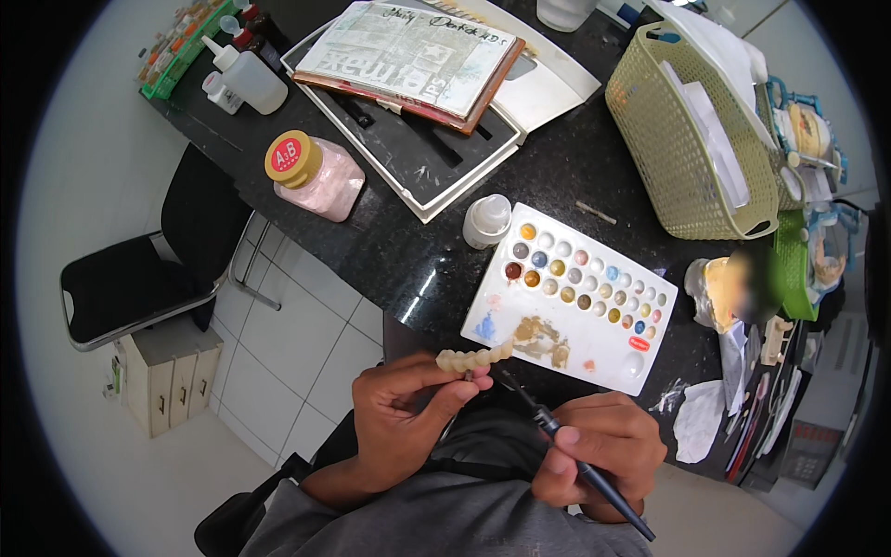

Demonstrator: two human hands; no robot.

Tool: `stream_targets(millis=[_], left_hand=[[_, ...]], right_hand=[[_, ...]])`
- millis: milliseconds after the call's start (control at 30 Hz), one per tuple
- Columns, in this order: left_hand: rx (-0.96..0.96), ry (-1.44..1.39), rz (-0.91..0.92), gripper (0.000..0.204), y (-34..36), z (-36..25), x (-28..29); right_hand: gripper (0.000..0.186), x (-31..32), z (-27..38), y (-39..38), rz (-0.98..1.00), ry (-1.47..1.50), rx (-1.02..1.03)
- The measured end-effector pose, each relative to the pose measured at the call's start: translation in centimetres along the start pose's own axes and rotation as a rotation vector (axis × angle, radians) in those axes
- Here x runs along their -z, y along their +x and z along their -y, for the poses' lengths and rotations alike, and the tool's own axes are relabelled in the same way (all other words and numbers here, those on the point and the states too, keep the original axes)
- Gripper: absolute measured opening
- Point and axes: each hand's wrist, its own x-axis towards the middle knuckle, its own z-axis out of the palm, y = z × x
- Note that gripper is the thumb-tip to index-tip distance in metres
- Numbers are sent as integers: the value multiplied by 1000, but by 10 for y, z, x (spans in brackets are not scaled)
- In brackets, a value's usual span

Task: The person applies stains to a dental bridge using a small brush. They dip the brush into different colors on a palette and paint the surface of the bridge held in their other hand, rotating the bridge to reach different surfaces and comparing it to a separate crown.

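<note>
Ivory-coloured teeth (469, 360) pinched by the left fingers (453, 397) beside the palette (608, 371) need steadiness; the right fingers (613, 450), closed round the slim tool (546, 420), lightness.

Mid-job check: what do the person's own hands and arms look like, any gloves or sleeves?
The left hand and right hand wear no gloves. No rings show on the visible fingers. The left wrist shows no watch; the right is mostly hidden. Grey clothing shows below.
</note>
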Motion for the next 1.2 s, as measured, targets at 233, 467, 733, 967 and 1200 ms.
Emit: stream_targets(millis=[233, 467, 733, 967, 1200], left_hand=[[12, 30, -2, 12, 0, -1, 0], [14, 28, 0, 12, -1, -1, 0], [27, 16, 0, 11, 0, -2, -1], [30, -4, 1, 11, 0, -2, -1], [28, -2, 2, 12, 0, -1, -1]], right_hand=[[19, -2, 0, -3, -65, -69, -27], [20, -1, 1, -2, -31, -84, -42], [22, 7, 4, -7, -39, -28, -122], [23, 5, 3, -5, -41, -37, -121], [21, 2, 3, -3, -46, -60, -104]])
